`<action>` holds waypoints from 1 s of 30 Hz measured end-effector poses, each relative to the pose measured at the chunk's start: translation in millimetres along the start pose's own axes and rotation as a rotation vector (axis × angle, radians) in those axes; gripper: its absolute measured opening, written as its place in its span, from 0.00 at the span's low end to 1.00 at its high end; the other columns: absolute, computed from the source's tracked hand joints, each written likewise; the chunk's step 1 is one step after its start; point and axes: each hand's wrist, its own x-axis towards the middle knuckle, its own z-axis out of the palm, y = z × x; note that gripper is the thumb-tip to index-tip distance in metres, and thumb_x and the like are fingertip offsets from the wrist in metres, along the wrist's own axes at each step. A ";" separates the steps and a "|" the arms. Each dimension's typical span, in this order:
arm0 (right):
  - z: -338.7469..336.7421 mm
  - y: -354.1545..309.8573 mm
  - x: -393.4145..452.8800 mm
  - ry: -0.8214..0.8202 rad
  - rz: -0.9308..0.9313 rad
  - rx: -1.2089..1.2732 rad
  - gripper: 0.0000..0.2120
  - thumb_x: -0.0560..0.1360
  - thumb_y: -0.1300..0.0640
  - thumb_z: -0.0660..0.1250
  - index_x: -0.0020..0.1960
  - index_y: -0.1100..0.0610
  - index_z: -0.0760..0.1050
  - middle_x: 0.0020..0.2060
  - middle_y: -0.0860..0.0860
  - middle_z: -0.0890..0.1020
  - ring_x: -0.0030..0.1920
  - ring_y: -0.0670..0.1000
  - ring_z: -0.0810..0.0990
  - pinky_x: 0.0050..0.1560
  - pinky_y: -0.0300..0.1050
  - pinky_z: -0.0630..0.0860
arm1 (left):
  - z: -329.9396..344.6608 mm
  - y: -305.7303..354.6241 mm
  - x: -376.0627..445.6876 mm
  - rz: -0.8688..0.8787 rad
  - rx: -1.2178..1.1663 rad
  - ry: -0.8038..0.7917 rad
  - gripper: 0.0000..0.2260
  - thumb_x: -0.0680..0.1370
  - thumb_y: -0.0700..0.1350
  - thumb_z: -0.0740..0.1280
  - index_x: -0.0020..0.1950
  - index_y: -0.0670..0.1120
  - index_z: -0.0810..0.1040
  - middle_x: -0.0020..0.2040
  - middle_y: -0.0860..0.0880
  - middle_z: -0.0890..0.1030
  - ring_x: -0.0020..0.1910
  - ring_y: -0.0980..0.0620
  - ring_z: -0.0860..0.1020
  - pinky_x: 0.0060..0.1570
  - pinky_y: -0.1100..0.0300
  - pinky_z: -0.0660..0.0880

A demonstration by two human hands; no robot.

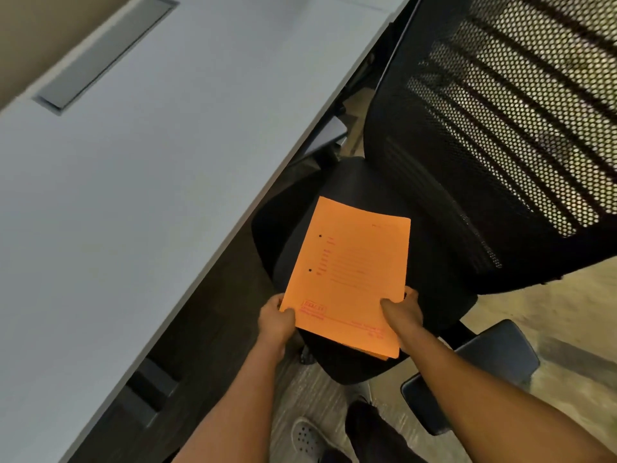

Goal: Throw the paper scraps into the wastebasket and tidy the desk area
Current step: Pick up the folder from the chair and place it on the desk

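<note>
Above the black seat (364,202) of a mesh-backed office chair (500,128), I hold an orange paper folder (347,275) by its near corners, one hand on each. My left hand (275,320) pinches the near-left corner, thumb on top and fingers curled under; my right hand (402,312) grips the near-right edge the same way. Holding both corners keeps the thin cover and the sheets inside it flat and together; the far end curls up slightly. I cannot tell whether the far end touches the seat or hangs just over it. Printed red text and two punch holes mark the cover. To my left runs the long edge of a pale grey desk (133,195), bare apart from a recessed cable flap (107,51) near its far side, so I judge there is open room there to set the folder down. A chair armrest (474,372) sticks out just beside my right forearm, narrowing that side. No paper scraps or wastebasket are in view.
</note>
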 end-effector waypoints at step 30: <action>56.1 -106.7 -287.2 -0.159 -0.802 -0.136 0.10 0.75 0.59 0.60 0.44 0.44 0.74 0.44 0.49 0.80 0.46 0.52 0.80 0.48 0.54 0.79 | -230.3 -58.4 -183.5 0.371 -0.280 0.289 0.14 0.78 0.41 0.66 0.63 0.48 0.72 0.49 0.54 0.78 0.46 0.59 0.76 0.45 0.59 0.76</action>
